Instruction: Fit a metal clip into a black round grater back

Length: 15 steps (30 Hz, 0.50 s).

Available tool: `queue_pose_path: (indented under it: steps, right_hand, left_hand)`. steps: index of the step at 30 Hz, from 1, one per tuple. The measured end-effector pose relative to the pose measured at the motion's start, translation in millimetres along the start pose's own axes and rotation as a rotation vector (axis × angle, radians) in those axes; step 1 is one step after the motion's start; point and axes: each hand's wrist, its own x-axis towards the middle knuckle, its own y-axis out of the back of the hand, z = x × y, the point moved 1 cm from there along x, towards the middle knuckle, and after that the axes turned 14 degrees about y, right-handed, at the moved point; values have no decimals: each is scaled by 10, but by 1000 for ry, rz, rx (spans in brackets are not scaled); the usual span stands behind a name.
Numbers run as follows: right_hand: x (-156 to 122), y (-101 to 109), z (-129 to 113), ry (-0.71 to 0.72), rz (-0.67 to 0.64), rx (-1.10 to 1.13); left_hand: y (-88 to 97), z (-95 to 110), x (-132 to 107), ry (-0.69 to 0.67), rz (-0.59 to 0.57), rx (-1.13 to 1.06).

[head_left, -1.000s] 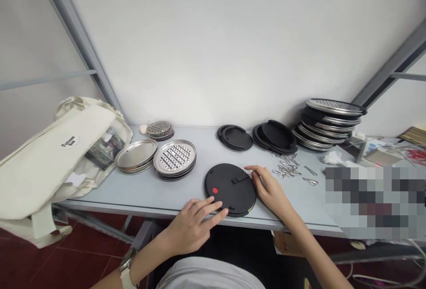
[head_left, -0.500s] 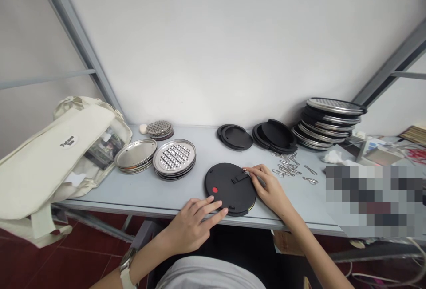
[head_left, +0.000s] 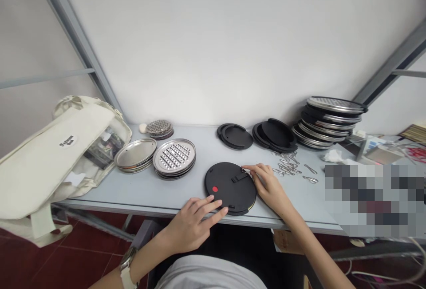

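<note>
A round black plastic base [head_left: 229, 191] with a red dot and a raised slot lies flat at the table's front edge. My left hand [head_left: 196, 222] rests its spread fingertips on the near left part of the base, holding nothing. At the upper right rim, my right hand [head_left: 268, 187] pinches a small metal wire clip [head_left: 245, 171] between thumb and fingers, beside the raised slot. To the right lie several loose wire clips [head_left: 286, 164]. A stack of round metal grater plates [head_left: 175, 158] stands to the left of the base.
Plain metal discs [head_left: 136, 152] and smaller grater discs [head_left: 159, 128] sit further left, near a cream bag [head_left: 49, 160]. Black rings and lids [head_left: 237, 137] lie at the back. A tall stack of assembled graters [head_left: 328, 122] stands back right. Paper and clutter cover the right end.
The wire clip in my right fingers has turned a little and points further left over the base. My left hand and the base stay almost in place.
</note>
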Motion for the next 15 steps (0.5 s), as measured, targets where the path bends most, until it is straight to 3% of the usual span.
queue_pose_path:
  steps: [15]
  right_hand:
    - [3, 2, -11, -8, -6, 3]
  left_hand:
    - [-5, -2, -2, -2, 2, 9]
